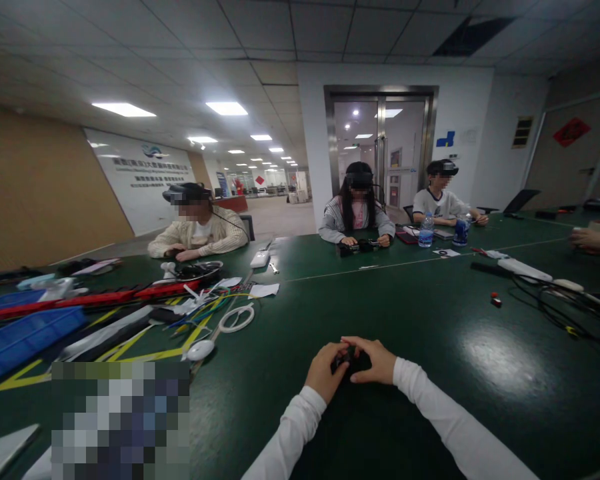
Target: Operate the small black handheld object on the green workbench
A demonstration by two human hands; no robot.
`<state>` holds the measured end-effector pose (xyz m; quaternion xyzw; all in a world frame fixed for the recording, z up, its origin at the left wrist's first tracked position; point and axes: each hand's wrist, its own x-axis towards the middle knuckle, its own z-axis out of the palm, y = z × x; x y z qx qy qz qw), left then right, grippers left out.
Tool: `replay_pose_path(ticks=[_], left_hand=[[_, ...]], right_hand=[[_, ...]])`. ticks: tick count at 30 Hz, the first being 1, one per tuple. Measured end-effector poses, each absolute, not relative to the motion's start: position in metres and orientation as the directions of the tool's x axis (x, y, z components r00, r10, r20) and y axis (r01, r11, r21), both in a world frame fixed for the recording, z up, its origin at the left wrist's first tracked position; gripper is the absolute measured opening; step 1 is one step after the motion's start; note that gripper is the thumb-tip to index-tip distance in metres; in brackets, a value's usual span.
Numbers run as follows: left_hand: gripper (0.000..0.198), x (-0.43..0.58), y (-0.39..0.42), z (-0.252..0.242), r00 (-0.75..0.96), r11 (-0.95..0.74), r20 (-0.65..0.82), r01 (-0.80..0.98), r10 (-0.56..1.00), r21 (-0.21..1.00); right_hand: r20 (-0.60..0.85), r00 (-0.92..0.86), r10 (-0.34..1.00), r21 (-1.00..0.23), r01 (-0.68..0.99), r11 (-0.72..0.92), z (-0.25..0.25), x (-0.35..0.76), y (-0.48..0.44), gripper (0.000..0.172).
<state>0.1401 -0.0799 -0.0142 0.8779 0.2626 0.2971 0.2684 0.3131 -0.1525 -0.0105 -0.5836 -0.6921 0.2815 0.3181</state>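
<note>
Though mostly hidden from view, the small black object (349, 363) sits at the near side of the green table (430, 320), pinched between the left hand (324, 375) and the right hand (376, 361), both clasping it. It seems light, rigid and smooth, so fingertips on opposite edges should hold it surest.

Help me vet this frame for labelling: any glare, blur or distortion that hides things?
Head view: wide-angle distortion bends the ceiling lines; head view: lamps leave a pale glare patch on the green table; head view: the small black object between left hand and right hand is dark, detail unreadable; head view: a pixelated block masks bottom left.
</note>
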Motion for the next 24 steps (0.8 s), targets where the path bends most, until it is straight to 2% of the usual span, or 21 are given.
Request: replay_pose_path(ticks=[4,8,11,14,17,20,24], left_hand=[[0.034,0.14,-0.081,-0.015,0.674,-0.706,0.396,0.269,0.624,0.655],[0.029,0.138,-0.079,-0.013,0.621,-0.682,0.43,0.243,0.656,0.689],[0.029,0.134,-0.071,-0.013,0.444,-0.604,0.468,0.237,0.764,0.761],[0.033,0.127,-0.059,-0.015,0.245,-0.522,0.476,0.18,0.845,0.834],[0.035,0.123,-0.053,-0.015,0.164,-0.489,0.469,0.114,0.868,0.865],[0.034,0.124,-0.058,-0.013,0.22,-0.498,0.47,0.098,0.855,0.861],[0.035,0.13,-0.073,-0.012,0.454,-0.593,0.482,0.137,0.749,0.793]], right_hand=[[0.082,-0.095,0.992,-0.758,0.641,0.124,-0.012,0.313,-0.151,0.082],[0.128,-0.119,0.985,-0.767,0.618,0.175,-0.014,0.316,-0.151,0.081],[0.149,-0.162,0.975,-0.79,0.574,0.216,-0.017,0.318,-0.149,0.082],[0.113,-0.157,0.981,-0.803,0.566,0.183,-0.019,0.318,-0.145,0.083],[0.081,-0.127,0.989,-0.803,0.58,0.14,-0.019,0.318,-0.144,0.081],[0.081,-0.129,0.988,-0.805,0.576,0.141,-0.018,0.317,-0.146,0.083],[0.143,-0.149,0.978,-0.823,0.531,0.201,-0.018,0.319,-0.148,0.084]])
